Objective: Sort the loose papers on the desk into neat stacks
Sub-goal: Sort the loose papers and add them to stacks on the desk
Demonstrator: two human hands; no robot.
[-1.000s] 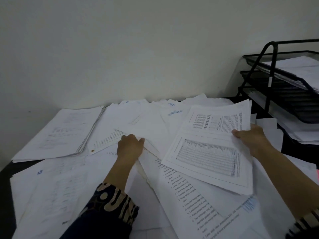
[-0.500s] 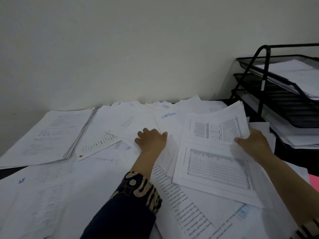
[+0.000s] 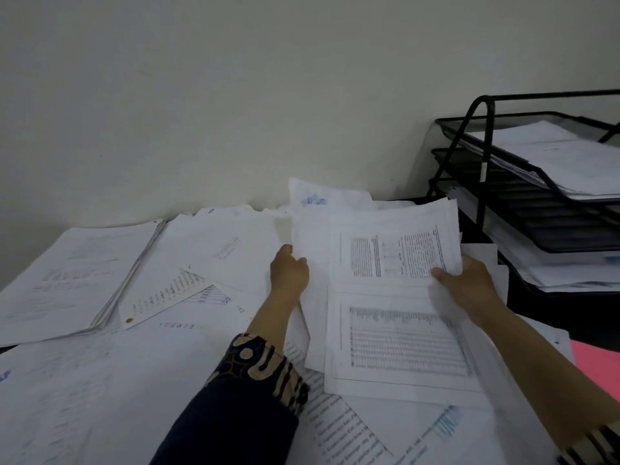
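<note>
Head view: a bundle of table printouts (image 3: 396, 297) is gripped by left hand (image 3: 289, 273) and right hand (image 3: 469, 283), gathering under way; edge alignment is judged next.

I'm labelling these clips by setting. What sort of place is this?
Probably an office desk: white printed sheets with tables cover it, and a black wire mesh stacking paper tray stands at the right against a plain pale wall.

Print on the papers (image 3: 402, 347) is too blurred to read
</note>
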